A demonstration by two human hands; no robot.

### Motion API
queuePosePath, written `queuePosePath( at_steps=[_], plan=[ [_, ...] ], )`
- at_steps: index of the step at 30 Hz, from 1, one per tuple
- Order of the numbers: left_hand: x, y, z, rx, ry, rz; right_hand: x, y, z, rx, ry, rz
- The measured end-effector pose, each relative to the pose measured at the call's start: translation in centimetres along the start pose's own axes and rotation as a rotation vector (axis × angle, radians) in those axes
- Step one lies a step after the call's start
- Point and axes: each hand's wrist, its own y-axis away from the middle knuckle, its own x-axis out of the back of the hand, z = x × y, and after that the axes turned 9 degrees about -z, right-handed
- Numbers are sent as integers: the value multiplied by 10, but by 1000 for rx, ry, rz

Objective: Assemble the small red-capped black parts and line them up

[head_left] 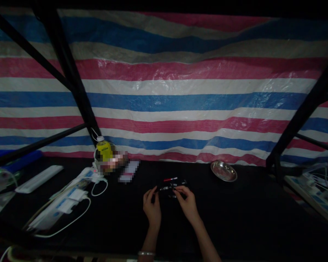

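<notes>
Over the black tabletop, my left hand (152,209) has its thumb and fingers curled towards each other in a pinch; what they hold is too dark to make out. My right hand (188,205) also pinches, its fingertips at the end of a slim dark piece with a shiny section (166,188) lying between the two hands. Just beyond the fingers is a small red tube with a silvery end (170,179), resembling a pen part. Other small dark, glinting pieces lie close to the right fingertips, their kind unclear.
A round metal dish (224,171) stands at the back right. On the left are a white power strip (71,200) with cables, a yellow bottle (105,151) and a blurred flat phone-like item (129,171). Black frame posts (76,91) and a striped sheet (180,102) enclose the table.
</notes>
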Motion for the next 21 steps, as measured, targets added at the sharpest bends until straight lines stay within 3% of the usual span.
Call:
queuePosePath(
  at_steps=[12,21],
  plan=[
    [-2,0,-2,-23,2,-63,13,-2,8,-4,215,-43],
    [-6,-1,0,-66,36,-173,25,-26,-19,64,271,-131]
  ],
)
